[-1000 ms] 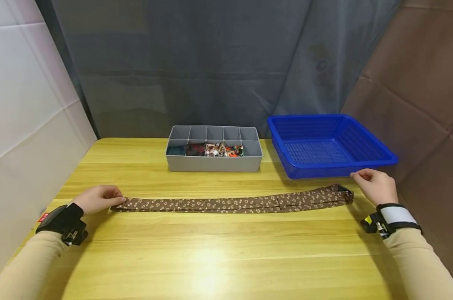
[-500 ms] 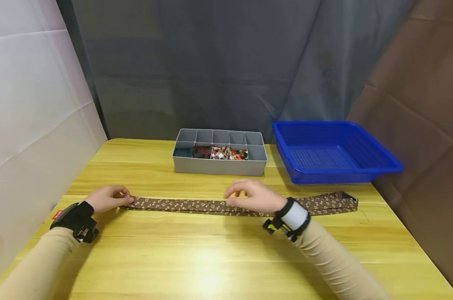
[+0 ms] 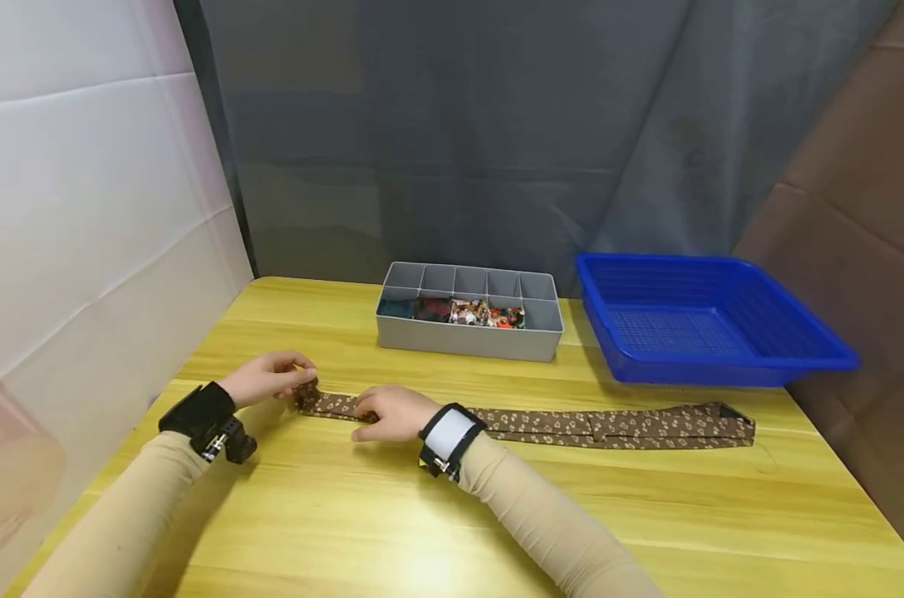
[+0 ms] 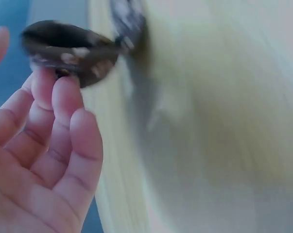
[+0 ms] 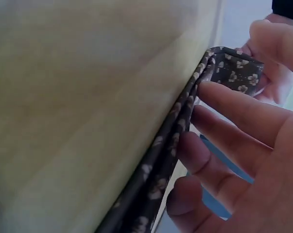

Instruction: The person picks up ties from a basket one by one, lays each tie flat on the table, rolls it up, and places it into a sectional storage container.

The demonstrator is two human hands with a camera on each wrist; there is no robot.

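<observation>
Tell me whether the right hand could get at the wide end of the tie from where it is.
Probably yes. The right hand rests on the tie near its narrow end, and only bare table lies along the strip to the wide end.

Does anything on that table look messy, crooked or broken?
Nothing stands out as damaged or spilled. The brown patterned tie lies stretched along the wooden table, except its narrow end, which the left hand lifts and curls over while the right hand rests on it. The grey divided box and blue basket sit square.

Yellow wooden table, grey curtain behind, white panel left
</observation>
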